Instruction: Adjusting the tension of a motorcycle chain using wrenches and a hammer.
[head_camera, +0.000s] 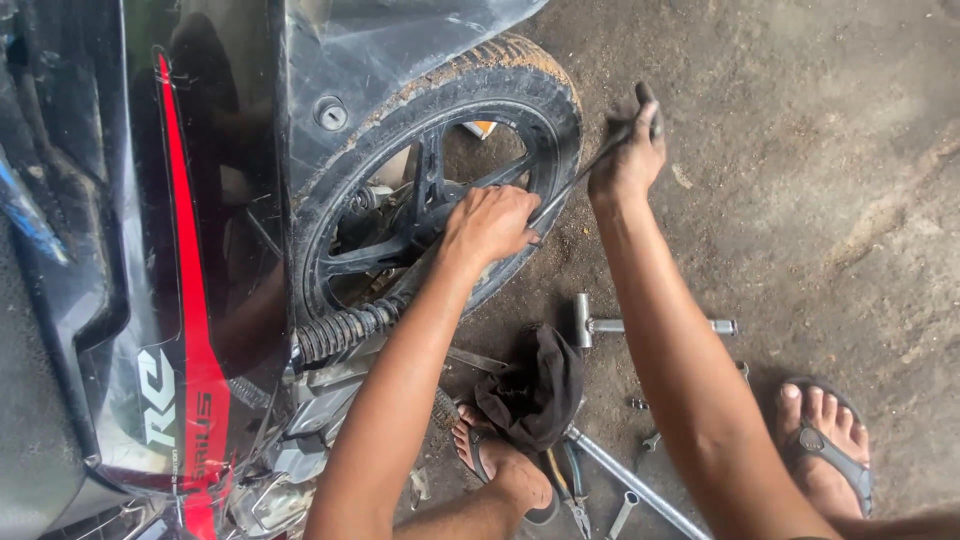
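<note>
A motorcycle's rear wheel (350, 170) with black spokes and a dusty tyre stands at upper centre. My left hand (488, 225) is closed around the shaft of a long metal wrench (577, 183) right at the wheel's hub. My right hand (628, 158) grips the far handle end of the same wrench, out past the tyre to the right. The wrench's head is hidden behind my left hand.
The black and red motorcycle body (190, 330) fills the left. A coil shock spring (345, 330) sits below the wheel. On the concrete floor lie a T-shaped socket wrench (620, 325), a dark rag (535, 385), pliers (575, 505), a long bar (640, 485) and small spanners. My sandalled feet (828, 450) rest nearby.
</note>
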